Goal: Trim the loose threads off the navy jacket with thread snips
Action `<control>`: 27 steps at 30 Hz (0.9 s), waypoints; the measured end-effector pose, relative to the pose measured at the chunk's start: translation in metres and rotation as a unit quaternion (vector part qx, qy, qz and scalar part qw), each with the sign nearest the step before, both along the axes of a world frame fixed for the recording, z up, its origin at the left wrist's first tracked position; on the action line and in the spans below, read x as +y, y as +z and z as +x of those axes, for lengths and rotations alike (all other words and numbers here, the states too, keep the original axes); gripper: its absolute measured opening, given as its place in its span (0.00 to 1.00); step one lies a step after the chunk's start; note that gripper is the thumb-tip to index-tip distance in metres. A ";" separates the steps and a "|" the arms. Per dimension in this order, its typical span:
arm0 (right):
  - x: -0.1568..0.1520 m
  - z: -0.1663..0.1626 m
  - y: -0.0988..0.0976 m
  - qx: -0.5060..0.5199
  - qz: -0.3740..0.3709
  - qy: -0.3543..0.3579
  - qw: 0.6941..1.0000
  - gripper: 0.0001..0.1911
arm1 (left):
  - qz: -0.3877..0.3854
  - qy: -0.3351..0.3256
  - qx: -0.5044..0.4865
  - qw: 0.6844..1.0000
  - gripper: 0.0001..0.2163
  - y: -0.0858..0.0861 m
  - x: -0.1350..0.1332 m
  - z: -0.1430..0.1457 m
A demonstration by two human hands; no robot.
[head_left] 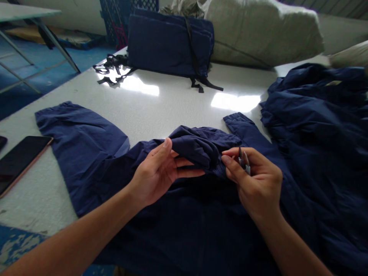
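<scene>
A dark blue long-sleeved jacket (pixel 94 168) lies spread over the near side of the table, its two sleeves pointing away from me. My left hand (pixel 158 172) is turned palm up, with the thumb on a bunched fold of the cloth and the fingers stretched beneath it. Between thumb and index finger, my right hand (pixel 253 176) pinches the edge of the same bunched part. Small metal thread snips (pixel 246 164) are tucked in that hand, their tips showing above the fingers and the rest hidden.
A phone (pixel 24 161) lies at the left table edge. More dark blue garments (pixel 322 134) are heaped on the right. Behind stand a folded navy stack (pixel 169 46) tied with black strap, loose black straps (pixel 113 69) and a large pale sack (pixel 264 30).
</scene>
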State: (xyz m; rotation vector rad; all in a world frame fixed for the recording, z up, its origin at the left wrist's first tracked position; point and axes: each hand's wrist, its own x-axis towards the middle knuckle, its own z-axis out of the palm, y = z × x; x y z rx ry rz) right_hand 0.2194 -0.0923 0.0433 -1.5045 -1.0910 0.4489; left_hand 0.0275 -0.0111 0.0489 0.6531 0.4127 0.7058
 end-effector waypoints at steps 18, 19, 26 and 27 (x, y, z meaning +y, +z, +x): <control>-0.004 0.002 -0.006 -0.464 0.126 0.171 0.860 0.19 | 0.009 0.120 0.015 0.993 0.15 0.002 0.002 0.003; -0.005 0.001 -0.005 -0.480 0.133 0.175 0.849 0.19 | 0.018 0.120 0.005 0.993 0.13 0.001 0.001 0.004; -0.008 -0.006 0.000 -0.493 0.157 0.210 0.830 0.15 | 0.145 0.175 0.160 0.961 0.17 -0.007 -0.007 0.007; -0.008 -0.007 0.000 -0.495 0.158 0.209 0.828 0.15 | 0.169 0.164 0.201 0.951 0.12 -0.007 -0.007 0.006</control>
